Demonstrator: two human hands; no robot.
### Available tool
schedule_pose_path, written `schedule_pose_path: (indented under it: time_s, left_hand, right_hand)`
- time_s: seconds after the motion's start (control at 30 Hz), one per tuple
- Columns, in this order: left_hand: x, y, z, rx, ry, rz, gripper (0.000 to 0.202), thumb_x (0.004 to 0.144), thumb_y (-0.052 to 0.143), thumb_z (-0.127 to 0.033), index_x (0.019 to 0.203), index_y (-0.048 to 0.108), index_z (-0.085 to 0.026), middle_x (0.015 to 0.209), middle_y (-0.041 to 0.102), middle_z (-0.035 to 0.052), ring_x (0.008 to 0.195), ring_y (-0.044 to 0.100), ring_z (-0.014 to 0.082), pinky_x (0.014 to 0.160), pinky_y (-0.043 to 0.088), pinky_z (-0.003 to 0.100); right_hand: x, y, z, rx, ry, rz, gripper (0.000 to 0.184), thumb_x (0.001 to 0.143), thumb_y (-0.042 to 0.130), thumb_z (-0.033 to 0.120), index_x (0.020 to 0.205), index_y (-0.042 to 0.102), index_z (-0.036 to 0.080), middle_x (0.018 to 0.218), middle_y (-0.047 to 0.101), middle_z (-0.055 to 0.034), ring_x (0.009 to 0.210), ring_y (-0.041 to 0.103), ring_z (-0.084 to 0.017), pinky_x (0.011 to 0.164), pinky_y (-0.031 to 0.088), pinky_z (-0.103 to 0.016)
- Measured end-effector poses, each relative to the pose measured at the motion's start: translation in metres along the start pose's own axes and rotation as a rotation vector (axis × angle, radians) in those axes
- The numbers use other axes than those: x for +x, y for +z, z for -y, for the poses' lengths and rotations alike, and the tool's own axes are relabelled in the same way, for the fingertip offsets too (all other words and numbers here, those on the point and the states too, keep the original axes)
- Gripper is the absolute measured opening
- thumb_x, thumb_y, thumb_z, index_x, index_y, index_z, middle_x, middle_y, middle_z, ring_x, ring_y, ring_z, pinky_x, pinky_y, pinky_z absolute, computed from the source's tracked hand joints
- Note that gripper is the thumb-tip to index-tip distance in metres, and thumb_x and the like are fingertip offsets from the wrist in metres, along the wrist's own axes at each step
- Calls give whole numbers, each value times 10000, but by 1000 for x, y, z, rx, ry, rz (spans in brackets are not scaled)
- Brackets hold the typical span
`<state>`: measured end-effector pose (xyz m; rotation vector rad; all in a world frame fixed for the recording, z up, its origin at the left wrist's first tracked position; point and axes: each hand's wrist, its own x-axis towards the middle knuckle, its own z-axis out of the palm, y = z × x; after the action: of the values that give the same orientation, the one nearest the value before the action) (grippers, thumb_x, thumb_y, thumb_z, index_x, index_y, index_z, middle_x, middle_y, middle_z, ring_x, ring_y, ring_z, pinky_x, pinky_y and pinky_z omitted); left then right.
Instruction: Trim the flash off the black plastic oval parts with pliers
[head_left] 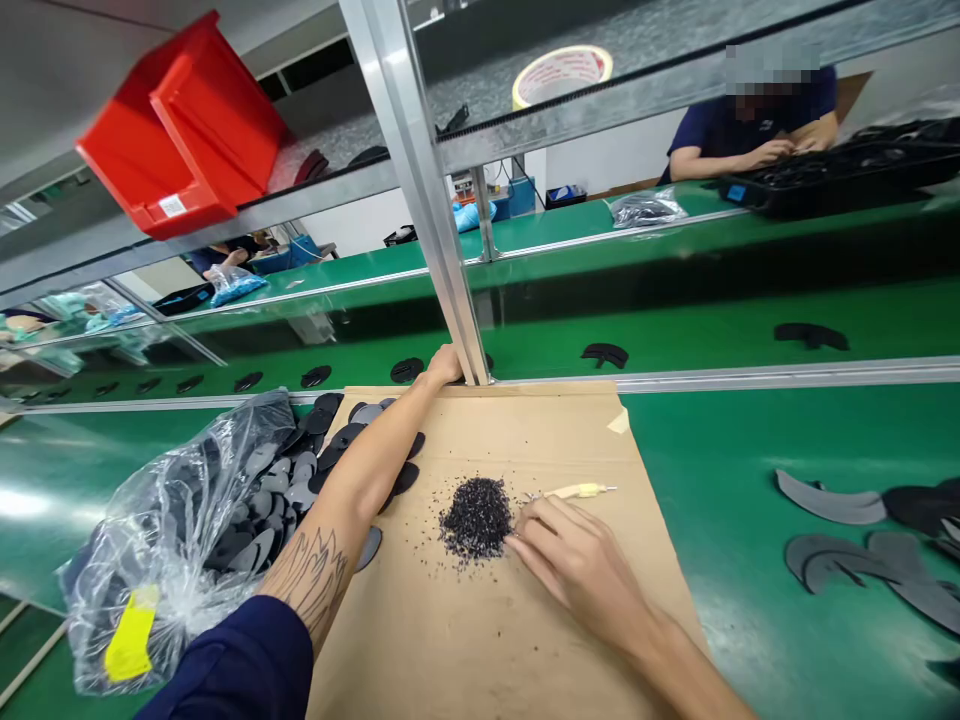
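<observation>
Both grips escape me: left hand (pixel 447 363) reaches to the belt (pixel 697 345); right hand (pixel 571 552) bunches beside black bits (pixel 476 515), likely heaped for reach.

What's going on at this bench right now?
The person's left hand reaches across the cardboard toward the belt, beside the metal post; its grip is hidden. The right hand is at the right edge of the black bits, beside a yellow tool; whether it holds anything is unclear. Dark pieces spill from a clear bag at the left.
</observation>
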<state>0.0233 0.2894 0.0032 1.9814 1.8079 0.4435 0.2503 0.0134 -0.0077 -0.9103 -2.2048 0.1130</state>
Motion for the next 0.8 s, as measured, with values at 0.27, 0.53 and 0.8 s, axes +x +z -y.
schedule_pose_path:
  time_s: [0.27, 0.53, 0.8]
  left_hand:
    - [-81, -78, 22, -73, 28, -10, 120, 929, 609, -200, 828, 607, -135, 748, 707, 40, 656, 671, 133, 693, 540, 250]
    - [-241, -27, -21, -280, 451, 445, 119, 965, 583, -303, 911, 610, -200, 747, 696, -3, 670, 666, 127, 600, 512, 211]
    - [-182, -66, 21, 253, 169, 108, 164, 981, 533, -285, 977, 629, -153, 1127, 700, 139, 1160, 627, 289, 1039, 465, 396]
  right_hand:
    - [7, -1, 5, -10, 72, -109, 157, 1002, 528, 186, 1033, 681, 162, 1004, 701, -108, 836, 667, -185, 707, 534, -297]
    - [8, 6, 7, 146, -29, -21, 396, 1017, 491, 248, 1405, 555, 196, 1209, 687, -149, 959, 727, -220, 713, 603, -306]
    - [7, 8, 3, 234, 118, -63, 267, 1009, 517, 267, 1180, 710, 196, 1023, 784, -106, 847, 756, -226, 757, 617, -348]
